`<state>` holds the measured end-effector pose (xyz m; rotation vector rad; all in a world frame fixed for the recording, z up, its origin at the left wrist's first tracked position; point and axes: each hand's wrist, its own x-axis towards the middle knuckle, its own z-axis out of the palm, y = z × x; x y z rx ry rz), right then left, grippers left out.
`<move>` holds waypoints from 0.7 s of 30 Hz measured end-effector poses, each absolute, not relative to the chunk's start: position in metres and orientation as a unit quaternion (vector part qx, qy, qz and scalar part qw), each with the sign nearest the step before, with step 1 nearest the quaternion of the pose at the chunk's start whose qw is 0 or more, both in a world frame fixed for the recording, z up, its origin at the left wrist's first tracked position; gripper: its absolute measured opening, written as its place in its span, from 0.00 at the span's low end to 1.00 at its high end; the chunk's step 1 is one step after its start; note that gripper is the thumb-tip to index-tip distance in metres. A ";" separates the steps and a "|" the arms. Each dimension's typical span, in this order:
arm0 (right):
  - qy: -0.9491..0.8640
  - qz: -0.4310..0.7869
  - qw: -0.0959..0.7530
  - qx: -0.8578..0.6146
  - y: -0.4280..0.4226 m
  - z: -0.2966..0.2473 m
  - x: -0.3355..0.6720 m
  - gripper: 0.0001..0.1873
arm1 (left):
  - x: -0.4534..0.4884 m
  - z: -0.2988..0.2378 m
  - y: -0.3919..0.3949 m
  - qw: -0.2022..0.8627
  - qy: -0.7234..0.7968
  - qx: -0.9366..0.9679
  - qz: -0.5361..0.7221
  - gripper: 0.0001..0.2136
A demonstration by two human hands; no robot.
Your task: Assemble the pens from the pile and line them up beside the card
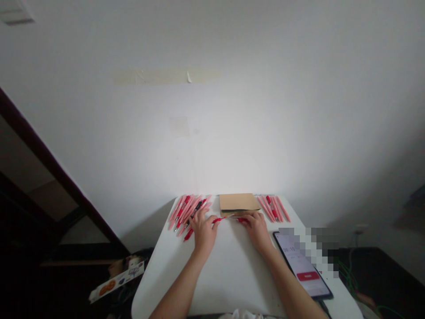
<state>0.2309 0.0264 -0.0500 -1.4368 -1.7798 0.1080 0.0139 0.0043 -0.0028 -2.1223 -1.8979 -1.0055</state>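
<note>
My left hand [203, 231] is closed on a slim red pen part [218, 219] whose thin end points right. Facing it, my right hand [256, 229] pinches another red pen part [242, 219], with a pale tip toward the left one. The two ends come close together over the table; whether they touch is too small to tell. Beside and partly behind my left hand lies a loose pile of pink, red and black pens [189, 207]. Several pink pens [281, 209] and a red one [272, 208] lie in a row beyond my right hand.
A tan notebook or box [239, 202] lies at the table's back edge, against the wall. On the right side of the white table [232, 274] rests a phone [300, 266] showing a timer. A printed box [117, 281] is below the table at left.
</note>
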 end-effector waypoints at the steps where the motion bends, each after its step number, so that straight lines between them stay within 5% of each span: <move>1: -0.705 0.043 0.419 -0.571 0.026 -0.050 0.231 0.11 | 0.014 -0.003 0.005 0.064 -0.630 -0.699 -0.331 0.05; 21: -0.663 0.005 0.478 -0.576 0.025 -0.046 0.233 0.14 | 0.013 0.004 0.003 0.075 -0.666 -0.680 -0.297 0.06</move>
